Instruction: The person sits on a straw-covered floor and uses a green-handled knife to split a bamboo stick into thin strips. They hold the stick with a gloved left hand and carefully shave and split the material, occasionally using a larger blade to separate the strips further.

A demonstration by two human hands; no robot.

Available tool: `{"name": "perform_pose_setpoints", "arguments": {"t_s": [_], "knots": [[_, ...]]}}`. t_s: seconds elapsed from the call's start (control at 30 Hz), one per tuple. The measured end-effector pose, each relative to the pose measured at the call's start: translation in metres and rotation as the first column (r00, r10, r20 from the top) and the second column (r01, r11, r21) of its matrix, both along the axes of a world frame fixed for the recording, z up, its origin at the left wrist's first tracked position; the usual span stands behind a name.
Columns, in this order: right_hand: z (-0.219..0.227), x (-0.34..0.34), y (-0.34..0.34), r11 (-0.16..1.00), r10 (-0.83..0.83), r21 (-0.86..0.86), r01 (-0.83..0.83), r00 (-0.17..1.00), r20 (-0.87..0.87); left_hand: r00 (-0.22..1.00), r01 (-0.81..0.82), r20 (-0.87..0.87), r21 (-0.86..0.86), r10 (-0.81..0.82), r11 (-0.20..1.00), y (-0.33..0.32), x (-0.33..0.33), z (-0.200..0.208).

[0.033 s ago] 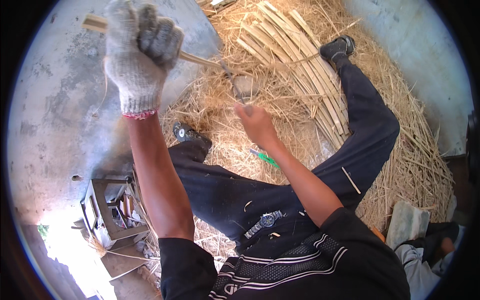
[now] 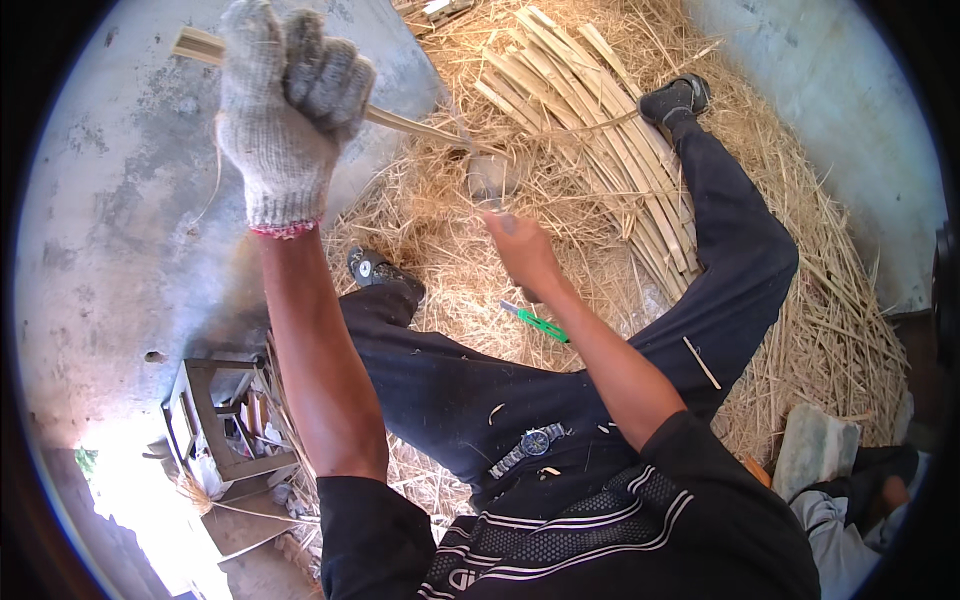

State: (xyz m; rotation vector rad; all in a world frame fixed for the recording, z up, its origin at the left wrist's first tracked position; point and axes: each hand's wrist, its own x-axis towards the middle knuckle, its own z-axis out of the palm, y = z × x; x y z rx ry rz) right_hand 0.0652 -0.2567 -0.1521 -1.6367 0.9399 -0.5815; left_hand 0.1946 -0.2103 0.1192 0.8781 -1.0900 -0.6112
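**A:** What does the left hand [image 2: 285,110] have?

**B:** It wears a knitted work glove and is raised high, its grip closed tight around a thin bamboo strip [image 2: 400,122]. One end of the strip sticks out past the glove toward the upper left; the rest runs down and to the right across the straw.

**A:** And the right hand [image 2: 522,250]?

**B:** Bare, held lower, near the middle of the view. Its grip is closed on the handle of a knife [image 2: 487,178], whose blade meets the strip at its far end. How tightly the fingers wrap the handle cannot be told, since the back of the hand faces the camera.

**A:** Where is the person?

**B:** Seated on a concrete floor [image 2: 110,250], legs in dark trousers spread over a pile of straw [image 2: 830,330]. A dark shoe [image 2: 675,98] sits at the upper right, just beside a bundle of split bamboo strips [image 2: 590,110] lying on the straw.

**A:** Anything else close by?

**B:** A green-handled tool [image 2: 535,322] lies on the straw just under the right forearm. A wristwatch [image 2: 532,443] rests on the lap. A small wooden stool [image 2: 215,420] stands at the lower left, well apart from the hands.
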Motion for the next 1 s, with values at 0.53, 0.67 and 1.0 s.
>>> {"name": "perform_pose_setpoints", "arguments": {"t_s": [0.53,0.67,1.0], "knots": [[0.096,-0.045,0.003,0.955,0.135,0.216,-0.202,0.947,0.291,0.810,-0.542,0.186,-0.123,0.556,0.831,-0.062,-0.028,-0.015],[0.101,-0.047,0.007,0.970,0.132,0.161,-0.184,0.948,0.291,0.785,-0.560,0.228,-0.136,0.576,0.817,-0.057,-0.032,-0.040],[0.105,-0.050,0.026,0.983,0.138,0.076,-0.170,0.940,0.314,0.858,-0.514,-0.003,-0.004,0.514,0.858,-0.036,-0.017,-0.027]]}}
